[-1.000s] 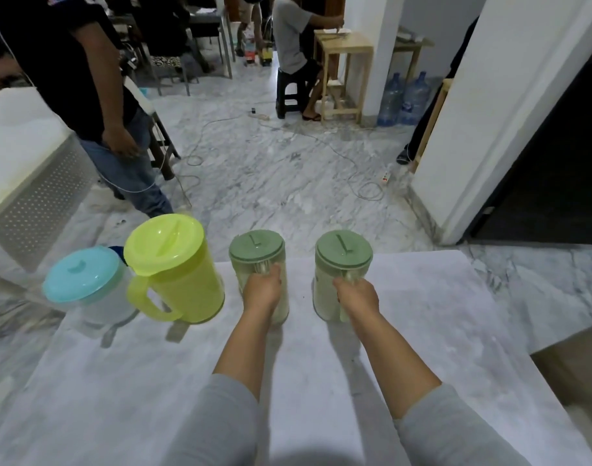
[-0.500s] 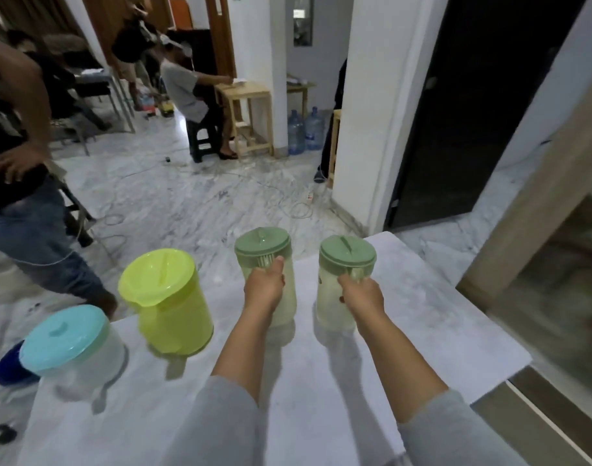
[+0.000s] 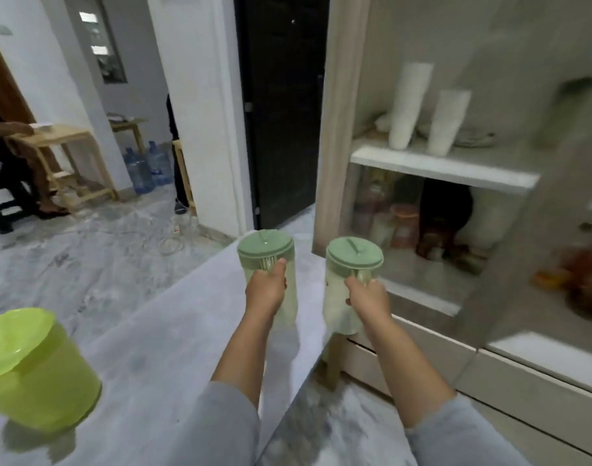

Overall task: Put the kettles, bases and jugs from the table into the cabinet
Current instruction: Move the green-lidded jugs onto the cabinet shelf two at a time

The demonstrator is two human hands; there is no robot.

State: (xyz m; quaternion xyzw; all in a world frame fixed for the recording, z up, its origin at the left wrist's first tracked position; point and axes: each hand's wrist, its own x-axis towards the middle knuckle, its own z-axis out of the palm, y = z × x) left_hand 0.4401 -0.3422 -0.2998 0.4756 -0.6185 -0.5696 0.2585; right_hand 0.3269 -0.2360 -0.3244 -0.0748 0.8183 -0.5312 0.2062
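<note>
My left hand (image 3: 266, 290) grips the handle of a pale jug with a green lid (image 3: 266, 247), held above the table's far right corner. A matching green-lidded jug (image 3: 353, 256) hangs from my right hand (image 3: 368, 299), which grips its handle past the table's right edge, in front of the cabinet (image 3: 341, 136). A yellow-green jug (image 3: 35, 371) stands on the marble table (image 3: 160, 348) at the lower left. The cabinet stands at the right with a white shelf (image 3: 442, 168).
Two stacks of white cups (image 3: 408, 105) and plates sit on the cabinet's shelf; jars and bottles fill the compartment below. Drawers run along the cabinet's base. A dark doorway is beyond the table. At the far left a seated person, a wooden stand and water bottles (image 3: 146, 166).
Both hands have lifted the two green-lidded jugs off the table and carried them right, toward the cabinet. The view swung right; the blue-lidded jug left the frame.
</note>
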